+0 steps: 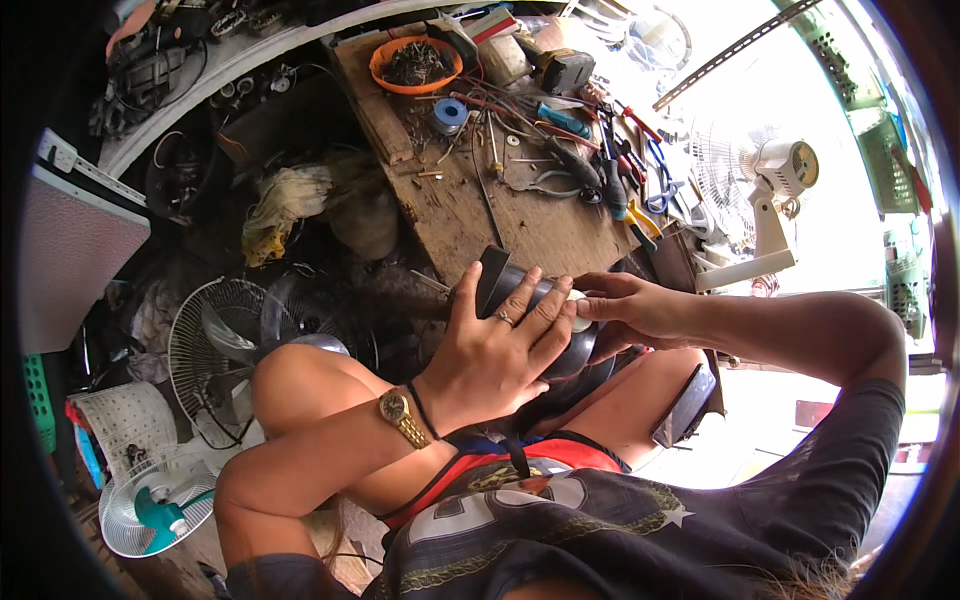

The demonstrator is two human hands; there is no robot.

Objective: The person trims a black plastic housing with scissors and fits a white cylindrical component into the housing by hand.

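hands [500, 352] hold black housing [574, 358]; shirt [590, 525] printed

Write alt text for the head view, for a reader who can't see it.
The left hand holds a rounded black part while the right hand touches a pale piece on it. Beyond, a wooden bench carries scattered hand tools, a blue spool and an orange bowl; a white fan stands at right, a teal-bladed fan at lower left.

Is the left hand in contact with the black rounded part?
Touching: the head view shows the left hand laid across the black rounded part, no gap visible.
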